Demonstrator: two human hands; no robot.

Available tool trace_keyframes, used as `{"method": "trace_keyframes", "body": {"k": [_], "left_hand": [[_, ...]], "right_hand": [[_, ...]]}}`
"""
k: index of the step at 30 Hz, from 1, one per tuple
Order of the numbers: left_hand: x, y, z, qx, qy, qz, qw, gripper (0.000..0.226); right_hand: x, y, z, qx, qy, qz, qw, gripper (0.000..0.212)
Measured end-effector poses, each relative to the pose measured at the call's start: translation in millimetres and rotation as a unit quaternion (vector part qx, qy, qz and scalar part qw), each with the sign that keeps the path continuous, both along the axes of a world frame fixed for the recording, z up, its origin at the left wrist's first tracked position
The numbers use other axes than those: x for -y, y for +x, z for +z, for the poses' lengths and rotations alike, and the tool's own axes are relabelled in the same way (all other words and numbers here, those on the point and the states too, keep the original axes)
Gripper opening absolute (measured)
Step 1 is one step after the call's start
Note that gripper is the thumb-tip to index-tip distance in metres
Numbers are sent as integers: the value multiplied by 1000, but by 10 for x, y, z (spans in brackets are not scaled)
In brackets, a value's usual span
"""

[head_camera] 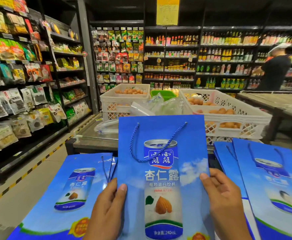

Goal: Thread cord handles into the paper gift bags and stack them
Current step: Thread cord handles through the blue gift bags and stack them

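Both hands, left hand (107, 205) and right hand (223, 196), pinch the threaded bag (162, 179) upright by its edges, fingers curled, likely checking its cord handle (152, 146) before stacking.

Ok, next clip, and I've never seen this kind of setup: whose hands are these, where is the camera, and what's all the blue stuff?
There is no machine here. One wide-angle camera sits on a person's head and looks forward and down, so you see that person's own two bare hands, in a shop aisle.

The left hand and the right hand hold up one flat blue paper gift bag, each pinching a side edge, thumb on the front. A twisted blue cord handle is already threaded through the two holes near the bag's top and hangs in a loop.

A similar bag lies flat to the left with loose blue cords on it. To the right lies a stack of bags with handles fitted. Behind stand white crates of eggs and stocked shelves.
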State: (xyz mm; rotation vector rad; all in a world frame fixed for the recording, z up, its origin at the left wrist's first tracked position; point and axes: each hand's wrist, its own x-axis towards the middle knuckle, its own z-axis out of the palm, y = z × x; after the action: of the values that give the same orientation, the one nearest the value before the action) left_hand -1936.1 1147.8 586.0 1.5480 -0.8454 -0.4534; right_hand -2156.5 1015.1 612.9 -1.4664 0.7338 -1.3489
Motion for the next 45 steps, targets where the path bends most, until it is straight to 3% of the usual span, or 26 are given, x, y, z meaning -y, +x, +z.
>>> {"method": "trace_keyframes", "body": {"k": [1,6,11,16,19,22,25,27,29,31,34,37,40,45], "left_hand": [[35,-51,38,7,-7,-2,1000,13],[294,-200,173,31,-43,-7,999,25],[781,-562,265,5,-53,-92,994,25],[1498,-1040,297,18,16,-195,980,48],[1921,-1366,254,57,48,-239,968,54],[2269,-1677,194,170,97,-212,958,53],[2499,-1919,8,278,167,-201,924,47],[2548,-2026,-83,340,193,-188,901,44],[2544,-2082,-89,385,162,-163,894,36],[2541,-2130,-78,467,85,-141,869,29],[2505,-2326,-102,572,-3,-162,804,31],[2489,-2544,-169,579,56,-226,782,54],[2525,-2583,-279,572,145,-268,761,66],[2533,-2572,-481,562,149,-263,770,87]], "right_hand": [[5,-41,-2,-10,5,-2,1000,23],[33,-300,123,-62,19,-39,997,12],[249,-804,337,-154,-10,-143,978,13],[849,-1529,414,-307,-78,-314,895,22],[1316,-1979,237,-383,-55,-373,843,22],[1604,-2315,14,-466,6,-368,804,36],[1648,-2443,-187,-551,37,-303,776,47],[1610,-2448,-343,-622,34,-274,733,52],[1567,-2460,-486,-672,15,-286,683,58],[1501,-2439,-540,-670,-18,-288,684,64],[1442,-2325,-580,-642,-68,-242,724,71],[1490,-2251,-660,-636,-82,-216,736,88],[1543,-2238,-751,-645,-67,-191,737,85],[1560,-2221,-875,-659,-61,-169,730,95]]}}
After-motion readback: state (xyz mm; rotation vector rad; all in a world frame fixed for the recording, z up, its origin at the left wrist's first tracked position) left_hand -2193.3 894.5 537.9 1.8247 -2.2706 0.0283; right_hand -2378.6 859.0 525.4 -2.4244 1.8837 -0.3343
